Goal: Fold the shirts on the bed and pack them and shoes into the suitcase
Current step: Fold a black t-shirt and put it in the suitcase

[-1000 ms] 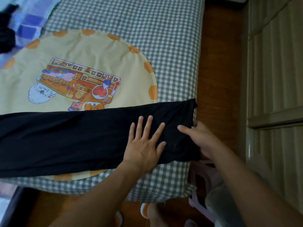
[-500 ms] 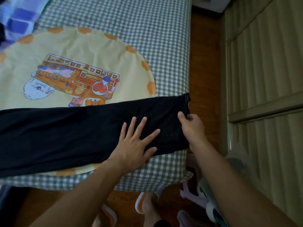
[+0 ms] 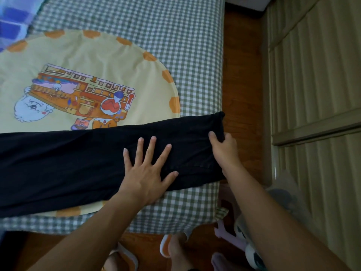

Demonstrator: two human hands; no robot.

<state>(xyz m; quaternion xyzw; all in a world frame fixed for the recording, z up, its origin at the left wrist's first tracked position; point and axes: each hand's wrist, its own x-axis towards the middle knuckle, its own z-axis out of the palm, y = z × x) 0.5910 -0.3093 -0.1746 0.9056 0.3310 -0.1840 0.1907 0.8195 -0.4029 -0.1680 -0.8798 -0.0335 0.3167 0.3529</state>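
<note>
We are mid-fold on the black shirt point(image 3: 82, 163), a long band lying across the bed point(image 3: 175, 36) near its front edge, its end at the right-hand edge. Our left hand point(image 3: 148, 173) presses it flat, fingers spread and straight. Our right hand point(image 3: 224, 149) pinches the end, thumb on top. Next, we judge, that end must be carried leftward over the band, the left hand marking the crease.

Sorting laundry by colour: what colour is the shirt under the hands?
Plain black shirt, seen in the head view.
</note>
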